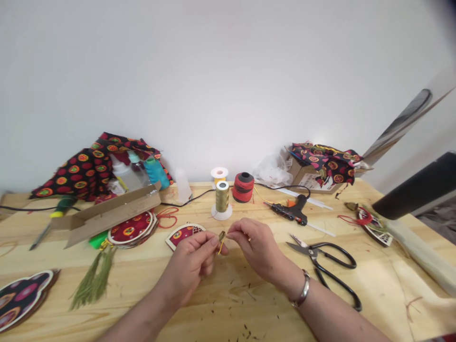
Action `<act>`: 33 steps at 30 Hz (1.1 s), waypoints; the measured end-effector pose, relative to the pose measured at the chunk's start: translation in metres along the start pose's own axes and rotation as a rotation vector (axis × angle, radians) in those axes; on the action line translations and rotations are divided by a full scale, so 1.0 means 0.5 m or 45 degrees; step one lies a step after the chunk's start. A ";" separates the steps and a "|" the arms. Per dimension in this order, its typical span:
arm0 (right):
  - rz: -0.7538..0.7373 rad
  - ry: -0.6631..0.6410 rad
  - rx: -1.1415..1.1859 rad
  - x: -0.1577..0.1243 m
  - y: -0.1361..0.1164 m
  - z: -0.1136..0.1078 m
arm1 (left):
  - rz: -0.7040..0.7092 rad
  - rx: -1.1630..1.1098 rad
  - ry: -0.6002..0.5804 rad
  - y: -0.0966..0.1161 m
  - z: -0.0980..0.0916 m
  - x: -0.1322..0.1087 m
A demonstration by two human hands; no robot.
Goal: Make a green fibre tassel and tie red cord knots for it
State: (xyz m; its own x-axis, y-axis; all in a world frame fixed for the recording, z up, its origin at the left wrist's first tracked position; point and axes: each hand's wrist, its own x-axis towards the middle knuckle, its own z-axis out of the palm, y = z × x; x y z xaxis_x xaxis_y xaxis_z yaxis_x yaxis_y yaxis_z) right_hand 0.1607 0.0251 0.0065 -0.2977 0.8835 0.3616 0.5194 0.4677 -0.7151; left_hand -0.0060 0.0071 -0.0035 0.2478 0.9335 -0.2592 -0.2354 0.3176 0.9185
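Both my hands meet above the middle of the wooden table (pixel 221 304). My left hand (pixel 194 266) is closed, pinching a small gold bell (pixel 222 236) with a short gold thread hanging from it. My right hand (pixel 254 247), with a silver bracelet at the wrist, is closed in a pinch right beside the bell, fingertips at the thread. Behind the hands stands a spool of gold thread (pixel 222 198). A red fan-shaped ornament (pixel 183 233) lies flat just left of my left hand.
Black scissors (pixel 326 263) lie to the right, a black glue gun (pixel 290 210) behind them. A red spool (pixel 244 186), a cardboard lid (pixel 107 213), stacked ornaments with green tassels (pixel 131 229), patterned cloth (pixel 89 166) and bottles sit along the back.
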 end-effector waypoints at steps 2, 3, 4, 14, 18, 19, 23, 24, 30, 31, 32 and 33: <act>0.055 -0.004 0.072 -0.002 -0.002 0.004 | -0.004 0.017 -0.003 0.001 0.002 -0.001; 0.097 -0.009 0.127 -0.002 -0.003 0.006 | 0.000 0.016 -0.002 0.002 0.002 0.000; 0.152 -0.014 0.200 -0.002 -0.005 0.008 | 0.008 0.010 0.003 0.002 0.003 0.000; 0.611 -0.132 0.922 0.014 -0.019 0.006 | 0.089 -0.077 0.072 0.000 -0.004 0.007; 0.668 -0.080 0.901 0.013 -0.012 0.010 | 0.099 -0.091 0.086 0.000 -0.002 0.010; 0.675 -0.078 0.879 0.012 -0.010 0.012 | 0.104 -0.092 0.090 -0.001 -0.002 0.010; 0.663 -0.123 0.773 0.010 -0.005 0.017 | 0.114 -0.065 0.091 -0.002 -0.003 0.007; 0.668 -0.153 0.755 0.009 -0.006 0.016 | 0.118 -0.050 0.094 -0.002 -0.003 0.007; 0.761 -0.220 0.770 0.011 -0.013 0.004 | 0.137 0.035 0.105 -0.005 -0.005 0.011; 0.778 -0.232 0.813 0.011 -0.013 0.002 | 0.137 0.050 0.108 -0.006 -0.005 0.012; 0.797 -0.250 0.862 0.011 -0.012 0.001 | 0.139 0.068 0.110 -0.007 -0.006 0.013; 0.817 -0.270 0.913 0.011 -0.010 0.000 | 0.143 0.089 0.112 -0.008 -0.006 0.013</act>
State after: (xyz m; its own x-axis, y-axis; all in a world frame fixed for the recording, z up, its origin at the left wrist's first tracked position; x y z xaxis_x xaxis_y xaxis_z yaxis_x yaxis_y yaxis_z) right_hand 0.1564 0.0274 0.0120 -0.3031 0.9087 -0.2870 0.0450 -0.2872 -0.9568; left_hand -0.0064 0.0127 -0.0097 0.1399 0.9744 -0.1758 -0.1907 0.2007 0.9609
